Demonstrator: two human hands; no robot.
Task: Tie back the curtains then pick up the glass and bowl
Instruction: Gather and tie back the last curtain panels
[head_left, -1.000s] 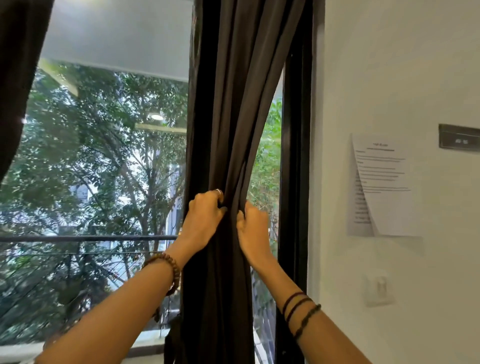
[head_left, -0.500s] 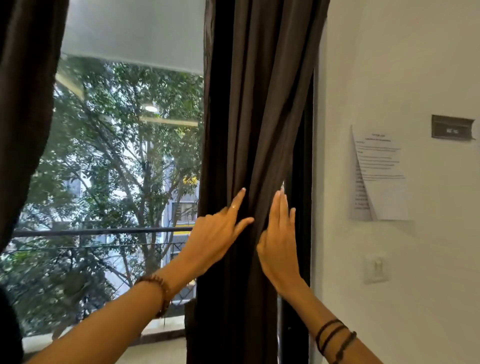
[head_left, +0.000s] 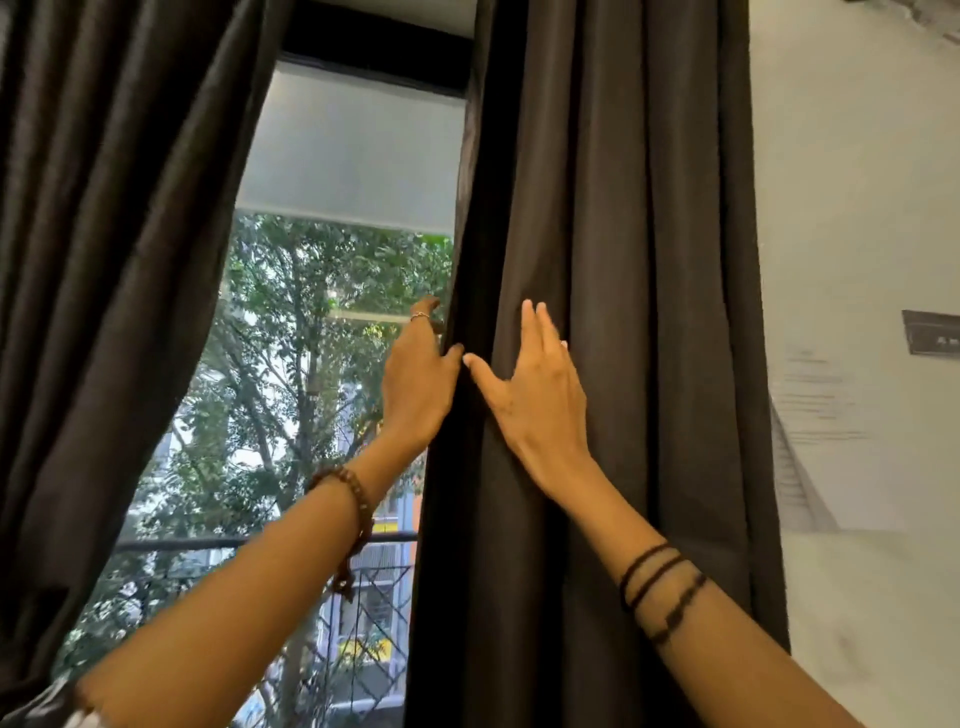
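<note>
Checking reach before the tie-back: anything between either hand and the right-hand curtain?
Nothing visible. The right hand lies flat on the right curtain, fingers straight. The left hand is at its inner edge by the window. No tie-back, glass or bowl is in view.

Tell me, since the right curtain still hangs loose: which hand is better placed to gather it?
Probably the left hand: it sits at the right curtain's free edge, while the right hand lies flat on its front.
</note>
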